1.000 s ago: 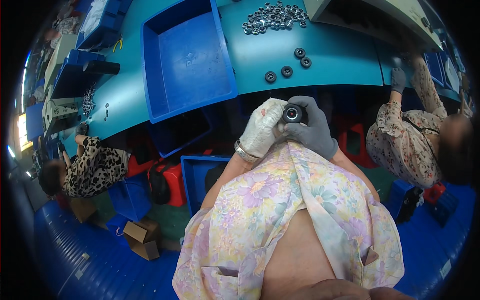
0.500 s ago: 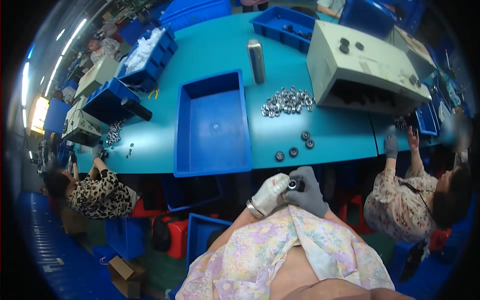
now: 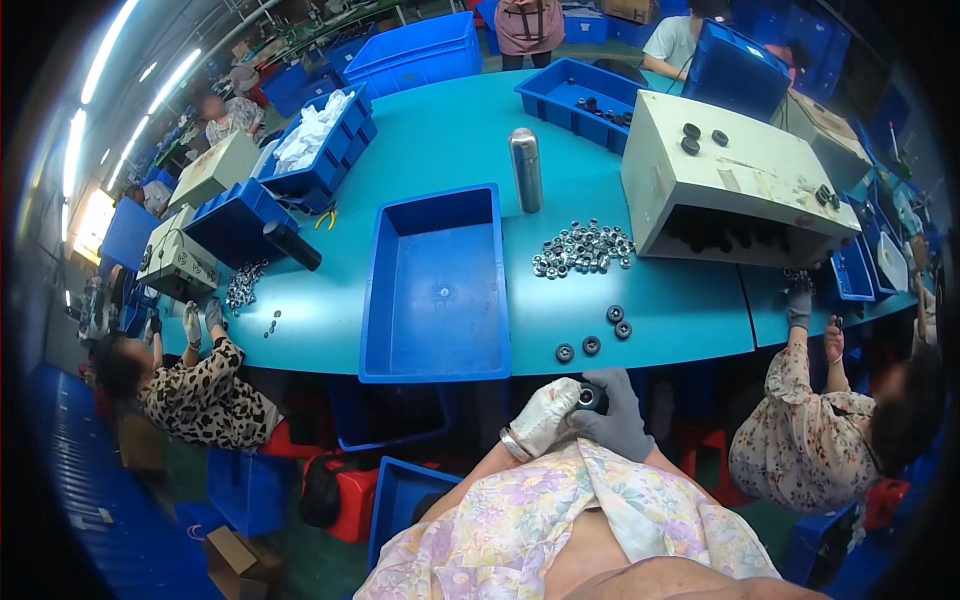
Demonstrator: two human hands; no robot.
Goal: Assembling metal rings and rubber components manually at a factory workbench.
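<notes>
Close to my body, just off the table's near edge, both hands are together around a small black round part with a shiny metal ring in its centre (image 3: 587,398). My left hand (image 3: 545,418), in a white glove, has its fingers closed on the part's left side. Grey-gloved, my right hand (image 3: 618,415) wraps it from the right; its fingertips are partly hidden. On the table beyond lie several black wheel-like parts (image 3: 591,346) and a heap of small shiny metal pieces (image 3: 583,248).
A blue bin (image 3: 435,340) stands left of my hands at the table edge. Behind the metal heap are a steel flask (image 3: 525,170) and a cream metal box (image 3: 740,170) holding dark parts. Co-workers sit at left (image 3: 205,390) and right (image 3: 800,440).
The view has tipped upward, so the table and its things sit lower in the picture. My hands stay together on the black part, which now faces up a little more.
</notes>
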